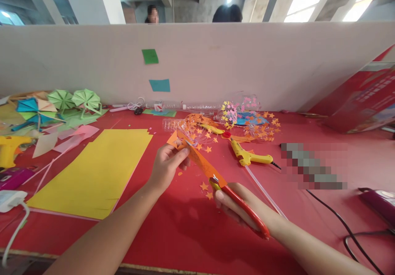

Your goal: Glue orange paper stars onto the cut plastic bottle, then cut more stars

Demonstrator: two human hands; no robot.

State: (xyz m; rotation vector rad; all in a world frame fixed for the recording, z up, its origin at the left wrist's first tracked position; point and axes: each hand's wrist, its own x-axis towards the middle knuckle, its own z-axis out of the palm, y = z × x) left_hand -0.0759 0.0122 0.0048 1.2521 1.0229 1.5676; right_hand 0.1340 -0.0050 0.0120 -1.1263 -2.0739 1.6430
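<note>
Orange ppr [204, 165] in LH [168, 162], scissors [246, 210] in RH [251, 203]

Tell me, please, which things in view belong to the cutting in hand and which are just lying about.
In hand or likely part of it:
- orange paper, held by the left hand
- red-handled scissors, in the right hand
- loose orange stars

Apparently just lying about:
- yellow sheets
- green paper umbrellas
- clear plastic bottle
</note>
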